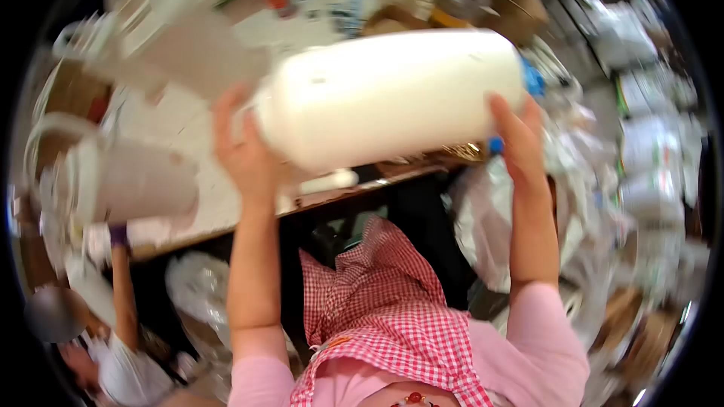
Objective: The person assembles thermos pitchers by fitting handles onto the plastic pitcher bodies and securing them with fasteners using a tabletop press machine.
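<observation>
A large white plastic canister (400, 94) is held sideways above the table, its narrower neck end toward the left. My left hand (247, 139) grips the neck end, fingers partly smeared by motion. My right hand (519, 136) is closed around the other end, the thumb across the near side. To the left of it, a whitish pitcher with a handle (192, 49) and a second whitish pitcher (143, 181) are on the table, both blurred. Below the canister, a short white rod-like piece (328, 181) lies by the table's front edge.
The white tabletop (204, 218) carries a clear jar (460, 0) and a cardboard box (520, 4) at the back. Plastic bags (486, 211) bulge at the right. White wrapped packages (648, 151) are stacked farther right. Another person's arm (123, 286) reaches up at the lower left.
</observation>
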### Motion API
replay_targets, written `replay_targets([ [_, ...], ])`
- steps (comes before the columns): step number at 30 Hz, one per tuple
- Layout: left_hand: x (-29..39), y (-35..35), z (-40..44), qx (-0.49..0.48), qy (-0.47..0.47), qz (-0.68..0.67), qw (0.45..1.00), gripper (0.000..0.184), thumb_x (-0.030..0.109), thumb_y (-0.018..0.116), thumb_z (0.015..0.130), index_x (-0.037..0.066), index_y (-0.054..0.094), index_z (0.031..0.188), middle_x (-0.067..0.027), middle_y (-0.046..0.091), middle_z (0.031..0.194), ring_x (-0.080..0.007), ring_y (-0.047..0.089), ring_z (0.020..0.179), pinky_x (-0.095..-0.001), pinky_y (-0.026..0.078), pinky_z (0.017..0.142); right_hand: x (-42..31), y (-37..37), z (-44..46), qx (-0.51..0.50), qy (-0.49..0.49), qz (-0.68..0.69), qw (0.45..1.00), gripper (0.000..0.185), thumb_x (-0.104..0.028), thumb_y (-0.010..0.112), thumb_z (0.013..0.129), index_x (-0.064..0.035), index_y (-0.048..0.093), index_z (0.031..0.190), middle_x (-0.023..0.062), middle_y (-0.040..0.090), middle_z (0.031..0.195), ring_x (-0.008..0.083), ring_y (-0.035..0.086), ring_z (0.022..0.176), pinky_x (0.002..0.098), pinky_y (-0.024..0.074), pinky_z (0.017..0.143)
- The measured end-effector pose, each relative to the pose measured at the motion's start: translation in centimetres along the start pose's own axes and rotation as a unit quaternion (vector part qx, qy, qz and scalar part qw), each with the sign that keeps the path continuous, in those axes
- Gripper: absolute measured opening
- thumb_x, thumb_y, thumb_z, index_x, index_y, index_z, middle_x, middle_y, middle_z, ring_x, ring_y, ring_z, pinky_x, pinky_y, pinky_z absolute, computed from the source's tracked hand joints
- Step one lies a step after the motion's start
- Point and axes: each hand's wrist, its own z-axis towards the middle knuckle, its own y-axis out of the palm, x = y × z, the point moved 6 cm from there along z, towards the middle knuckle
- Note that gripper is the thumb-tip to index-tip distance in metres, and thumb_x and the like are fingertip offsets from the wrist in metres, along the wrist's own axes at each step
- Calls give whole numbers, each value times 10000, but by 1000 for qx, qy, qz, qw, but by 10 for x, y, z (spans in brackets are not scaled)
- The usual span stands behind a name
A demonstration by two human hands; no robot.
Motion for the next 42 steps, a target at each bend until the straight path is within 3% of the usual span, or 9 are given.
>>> replay_targets([
  [5,63,64,16,-207,110,131,963,349,131,630,953,-2,636,1275,-125,628,1319,-228,558,1247,-357,394,1081,-2,-10,-12,45,33,-20,998,400,-267,797,841,17,646,1079,117,724,911,202,707,787,326,557,680],
  [9,61,66,14,-223,66,59,971,356,160,638,970,10,627,1293,-117,621,1337,-217,569,1234,-334,414,1063,26,-49,-98,221,-222,-173,934,270,-197,721,877,-20,599,1039,134,647,913,289,641,883,384,508,808],
  [13,55,66,15,-230,27,52,972,361,183,610,992,23,616,1316,-110,609,1357,-204,571,1222,-323,432,1045,112,-148,-200,219,-8,-393,893,168,-50,631,889,-28,619,1055,132,636,967,278,632,881,376,505,803],
  [17,47,66,19,-235,20,65,970,368,209,576,1012,28,605,1331,-105,610,1353,-198,585,1203,-317,456,1021,111,-252,-199,254,184,-605,732,179,-178,583,931,-11,622,982,191,668,1032,428,642,944,503,514,819],
  [22,58,65,18,-214,22,81,973,357,189,571,1011,22,608,1325,-119,620,1332,-195,600,1176,-304,473,1000,182,-298,-171,13,313,-673,670,302,-243,597,914,7,634,1080,225,701,1017,393,687,925,477,539,825],
  [31,56,66,17,-209,14,65,976,359,233,588,1012,30,624,1306,-101,642,1280,-164,615,1116,-282,485,948,190,-311,-197,-119,352,-562,739,307,-105,616,844,-71,669,1145,129,718,1046,309,686,946,380,525,844],
  [34,56,64,15,-208,19,90,974,359,234,587,1014,36,623,1311,-96,646,1271,-150,622,1092,-273,490,934,148,-293,-192,118,342,-113,925,117,-137,674,888,-139,579,956,-26,572,846,89,568,791,260,496,641],
  [37,47,67,18,-214,5,51,976,360,235,587,1014,41,624,1315,-93,654,1255,-140,626,1075,-262,494,921,106,-258,-196,263,321,82,906,181,-213,708,916,-149,563,1004,-16,592,857,89,581,740,241,488,579],
  [42,44,67,17,-217,-17,21,976,359,233,589,1015,36,624,1312,-93,658,1248,-146,631,1078,-268,500,931,80,-227,-195,172,280,297,897,222,-251,683,956,-157,515,1068,21,647,889,114,670,814,227,530,544],
])
